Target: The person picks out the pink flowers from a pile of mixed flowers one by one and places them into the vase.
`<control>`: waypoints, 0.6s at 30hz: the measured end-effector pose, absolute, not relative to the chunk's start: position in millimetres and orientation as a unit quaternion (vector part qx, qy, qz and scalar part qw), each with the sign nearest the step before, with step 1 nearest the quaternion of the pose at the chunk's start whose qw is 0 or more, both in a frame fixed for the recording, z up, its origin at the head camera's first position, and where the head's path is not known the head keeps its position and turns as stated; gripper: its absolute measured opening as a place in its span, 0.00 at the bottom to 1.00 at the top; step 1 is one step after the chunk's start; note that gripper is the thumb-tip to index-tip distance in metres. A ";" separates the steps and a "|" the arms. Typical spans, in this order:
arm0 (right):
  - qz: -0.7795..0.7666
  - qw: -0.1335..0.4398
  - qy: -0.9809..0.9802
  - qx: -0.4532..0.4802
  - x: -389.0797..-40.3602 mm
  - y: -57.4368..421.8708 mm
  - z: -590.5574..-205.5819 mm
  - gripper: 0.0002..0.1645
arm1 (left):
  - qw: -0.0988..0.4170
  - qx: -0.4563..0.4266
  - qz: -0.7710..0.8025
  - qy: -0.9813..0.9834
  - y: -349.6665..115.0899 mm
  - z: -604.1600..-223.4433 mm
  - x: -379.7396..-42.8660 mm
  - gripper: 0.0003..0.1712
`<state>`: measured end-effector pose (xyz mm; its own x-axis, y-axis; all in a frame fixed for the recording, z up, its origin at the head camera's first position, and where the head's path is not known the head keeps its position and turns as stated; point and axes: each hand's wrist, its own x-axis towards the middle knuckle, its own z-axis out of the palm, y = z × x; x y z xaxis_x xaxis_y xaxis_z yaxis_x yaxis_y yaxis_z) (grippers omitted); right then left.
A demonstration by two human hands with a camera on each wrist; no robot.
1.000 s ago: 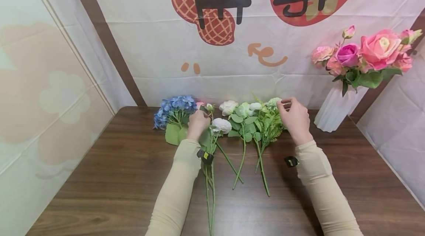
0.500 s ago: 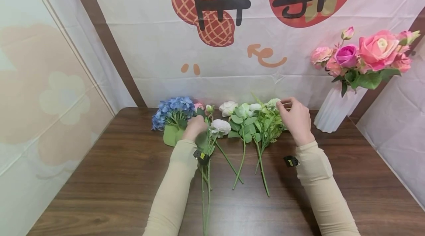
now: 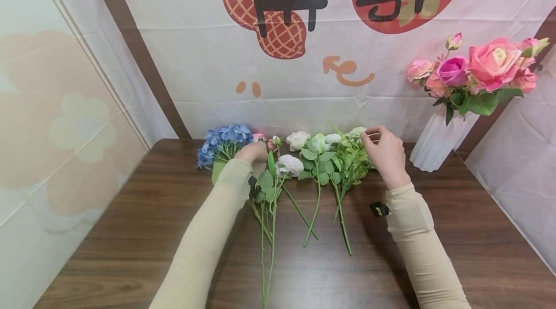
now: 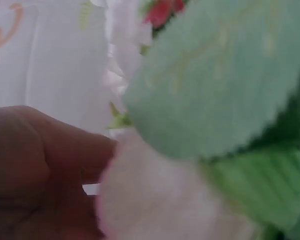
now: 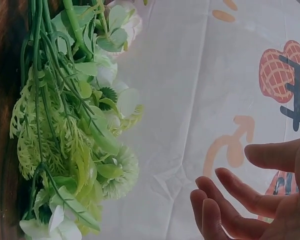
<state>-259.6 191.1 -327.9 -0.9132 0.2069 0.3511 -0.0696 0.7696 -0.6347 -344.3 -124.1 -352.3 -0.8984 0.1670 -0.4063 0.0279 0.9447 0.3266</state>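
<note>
My left hand (image 3: 253, 153) reaches in among the flowers, just right of a blue hydrangea (image 3: 226, 140), beside a pink flower (image 3: 259, 136). In the left wrist view its fingers (image 4: 77, 147) come right up to a pale pink petal (image 4: 160, 195), which hides their tips; I cannot tell whether they pinch it. A big green leaf (image 4: 215, 75) covers much of that view. My right hand (image 3: 384, 157) hovers at the right end of the row with loosely bent fingers and nothing in them, near a pale green flower (image 5: 120, 172) and feathery greenery (image 3: 354, 161).
Along the back of the brown table (image 3: 130, 217) lie white flowers (image 3: 290, 166) and leafy stems, cut ends pointing forward. Two long stems (image 3: 267, 251) reach toward the front edge. At the back right, a white vase (image 3: 440, 142) holds pink roses (image 3: 495, 65). A printed cloth (image 3: 195, 58) hangs behind.
My left hand has shifted left and turned over, its forearm swinging outward. The long stems have slid slightly left, and green leaves show beside the wrist. My right hand stays nearly still.
</note>
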 end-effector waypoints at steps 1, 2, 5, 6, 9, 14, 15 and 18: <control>0.337 0.204 -0.918 -0.037 -259.8 191.1 -328.2 0.25 | 0.228 0.053 0.162 0.959 -125.5 -356.8 -351.4 0.26; 0.337 0.203 -0.919 -0.036 -260.0 191.2 -328.6 0.25 | 0.236 0.054 0.165 0.956 -126.4 -361.5 -358.4 0.22; 0.334 0.203 -0.920 -0.036 -260.6 191.7 -329.2 0.25 | 0.237 0.099 0.170 0.951 -131.2 -380.0 -381.1 0.11; 0.333 0.203 -0.920 -0.036 -260.6 191.8 -329.3 0.25 | 0.236 0.104 0.172 0.951 -131.5 -383.8 -386.0 0.11; 0.333 0.203 -0.920 -0.038 -260.8 192.5 -329.7 0.25 | 0.223 0.103 0.175 0.953 -130.0 -386.6 -389.7 0.10; 0.333 0.201 -0.920 -0.040 -260.7 193.4 -330.2 0.24 | 0.200 0.080 0.195 0.957 -125.8 -373.6 -374.6 0.07; 0.333 0.202 -0.920 -0.041 -260.8 193.6 -330.3 0.24 | 0.196 0.081 0.206 0.955 -125.9 -372.0 -372.1 0.07; 0.332 0.203 -0.920 -0.041 -261.2 194.0 -330.7 0.24 | 0.170 0.103 0.236 0.951 -128.0 -370.7 -367.2 0.06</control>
<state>-261.2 194.0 -330.7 -0.9143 0.2104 0.3461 -0.0591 0.7759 -0.6281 -367.2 -128.0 -370.7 -0.9208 0.2767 -0.2749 0.1164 0.8676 0.4835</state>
